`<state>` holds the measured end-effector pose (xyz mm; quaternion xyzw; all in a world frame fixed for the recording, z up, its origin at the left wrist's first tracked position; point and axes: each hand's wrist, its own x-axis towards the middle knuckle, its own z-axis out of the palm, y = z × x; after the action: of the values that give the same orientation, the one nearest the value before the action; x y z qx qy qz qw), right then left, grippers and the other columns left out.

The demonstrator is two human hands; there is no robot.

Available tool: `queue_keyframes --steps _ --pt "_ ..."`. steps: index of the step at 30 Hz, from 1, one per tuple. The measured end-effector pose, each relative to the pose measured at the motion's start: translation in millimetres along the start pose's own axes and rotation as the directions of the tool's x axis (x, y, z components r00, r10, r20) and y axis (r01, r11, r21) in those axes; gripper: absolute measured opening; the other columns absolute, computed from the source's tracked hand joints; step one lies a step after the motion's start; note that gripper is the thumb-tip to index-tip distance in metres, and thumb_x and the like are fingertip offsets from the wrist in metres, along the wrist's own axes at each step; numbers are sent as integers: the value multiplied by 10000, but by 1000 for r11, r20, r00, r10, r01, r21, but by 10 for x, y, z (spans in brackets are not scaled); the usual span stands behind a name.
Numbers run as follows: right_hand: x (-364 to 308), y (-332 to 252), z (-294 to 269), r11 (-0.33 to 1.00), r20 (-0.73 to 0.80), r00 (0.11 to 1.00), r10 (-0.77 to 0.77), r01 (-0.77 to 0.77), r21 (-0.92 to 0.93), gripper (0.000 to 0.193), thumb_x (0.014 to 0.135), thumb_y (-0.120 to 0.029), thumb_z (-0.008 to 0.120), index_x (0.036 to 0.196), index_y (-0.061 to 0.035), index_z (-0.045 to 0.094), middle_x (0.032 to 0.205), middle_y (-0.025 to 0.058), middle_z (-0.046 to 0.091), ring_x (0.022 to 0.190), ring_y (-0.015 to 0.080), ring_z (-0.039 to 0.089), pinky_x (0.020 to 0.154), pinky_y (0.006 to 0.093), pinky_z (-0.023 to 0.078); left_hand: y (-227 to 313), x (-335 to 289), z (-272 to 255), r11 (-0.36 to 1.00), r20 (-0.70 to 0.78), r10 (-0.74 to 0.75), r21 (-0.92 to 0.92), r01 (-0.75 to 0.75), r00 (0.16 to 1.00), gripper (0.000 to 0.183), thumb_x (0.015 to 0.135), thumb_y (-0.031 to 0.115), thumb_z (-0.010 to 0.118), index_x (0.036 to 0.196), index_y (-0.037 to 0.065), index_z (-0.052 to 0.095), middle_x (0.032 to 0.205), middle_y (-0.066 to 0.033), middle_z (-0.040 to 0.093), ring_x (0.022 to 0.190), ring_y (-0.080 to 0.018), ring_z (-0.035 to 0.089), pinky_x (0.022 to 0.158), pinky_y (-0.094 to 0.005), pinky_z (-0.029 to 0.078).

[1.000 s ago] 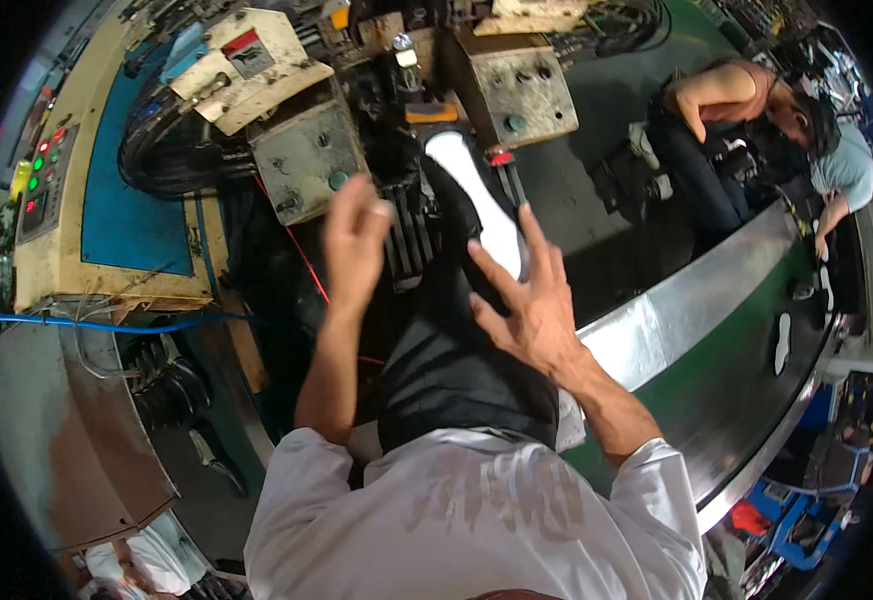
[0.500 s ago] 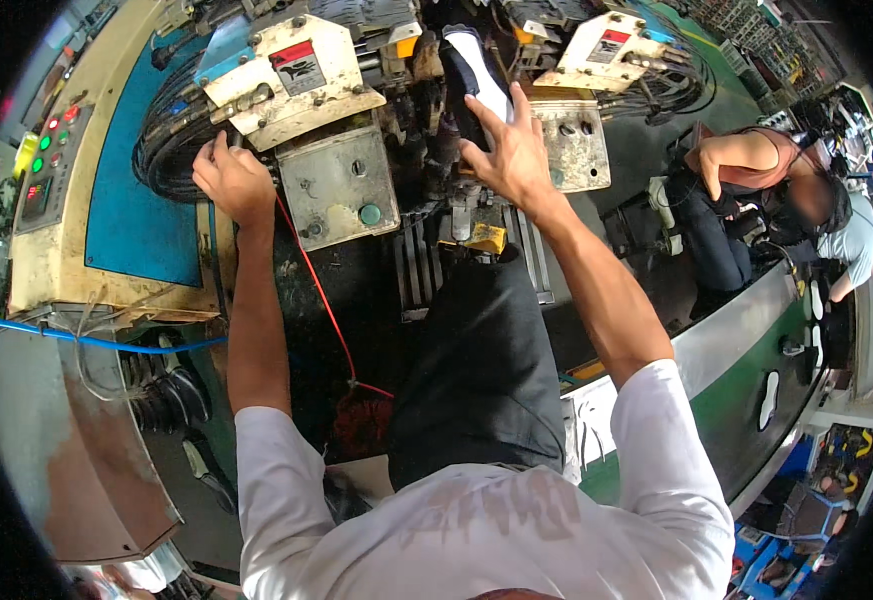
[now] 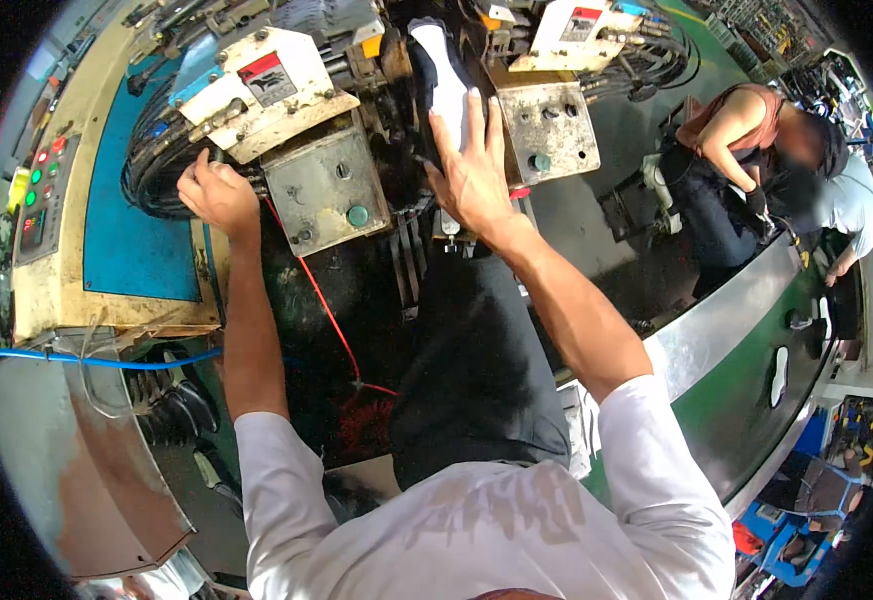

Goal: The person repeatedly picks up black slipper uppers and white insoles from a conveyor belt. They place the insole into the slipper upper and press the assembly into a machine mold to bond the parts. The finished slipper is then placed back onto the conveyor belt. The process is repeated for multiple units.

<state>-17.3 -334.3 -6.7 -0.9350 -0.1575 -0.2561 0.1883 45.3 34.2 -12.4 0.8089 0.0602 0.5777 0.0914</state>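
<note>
A shoe (image 3: 451, 88) lies sole side up in the middle of the machine (image 3: 397, 75), its dark upper framing a long white bottom. My right hand (image 3: 475, 180) rests on the near part of that white bottom, fingers stretched out and slightly apart. Over at the left, my left hand (image 3: 219, 197) has its fingers bent in beside a bundle of black hoses (image 3: 152, 165), just below a cream machine housing (image 3: 272, 85). What those fingers grip, if anything, is hidden. Worn metal plates with green buttons, a left plate (image 3: 327, 190) and a right plate (image 3: 552, 130), flank the shoe.
A control panel (image 3: 42, 200) with lit buttons stands at far left, with a blue air hose (image 3: 97, 358) below it. Dark shoes (image 3: 172, 405) lie on a lower surface. To the right, a co-worker (image 3: 727, 170) bends beside a green conveyor belt (image 3: 727, 420) carrying white soles (image 3: 779, 378).
The view has shifted, so the machine and shoe appear farther left. My right hand stays on the shoe, lying flatter along it. The co-worker's arm has reached lower.
</note>
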Motion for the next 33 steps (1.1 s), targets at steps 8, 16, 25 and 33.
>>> queue_keyframes --steps 8,16,25,33 --pt "844 266 345 995 -152 983 -104 104 -12 666 901 -188 681 1529 -37 517 1602 443 308 1538 586 253 1262 652 236 -19 1 -56 1000 9 24 -5 -24 1000 296 951 91 605 1209 30 735 1125 -188 618 1073 -388 592 962 -515 470" --pt "1647 357 594 988 -180 978 -110 88 -127 608 947 -174 593 1532 -22 521 1586 436 356 1534 574 287 1258 647 255 -142 -5 28 998 1 -6 64 6 1000 302 969 154 559 1159 31 759 1082 -185 650 1030 -390 609 947 -527 478" --pt "1774 203 383 999 -198 979 -50 46 -24 527 984 -146 536 1492 -8 545 1585 451 351 1531 591 285 1264 652 233 -32 -14 -1 999 -8 -18 -28 18 1000 333 957 114 522 1158 11 767 1076 -194 650 1018 -369 613 921 -499 484" --pt "1835 131 225 1000 -105 994 8 -9 -15 613 960 -217 586 1540 -42 497 1637 414 298 1569 545 241 1282 622 210 -6 26 35 996 -53 84 -33 -86 995 301 958 89 550 1166 2 750 1042 -189 651 996 -393 610 908 -513 482"
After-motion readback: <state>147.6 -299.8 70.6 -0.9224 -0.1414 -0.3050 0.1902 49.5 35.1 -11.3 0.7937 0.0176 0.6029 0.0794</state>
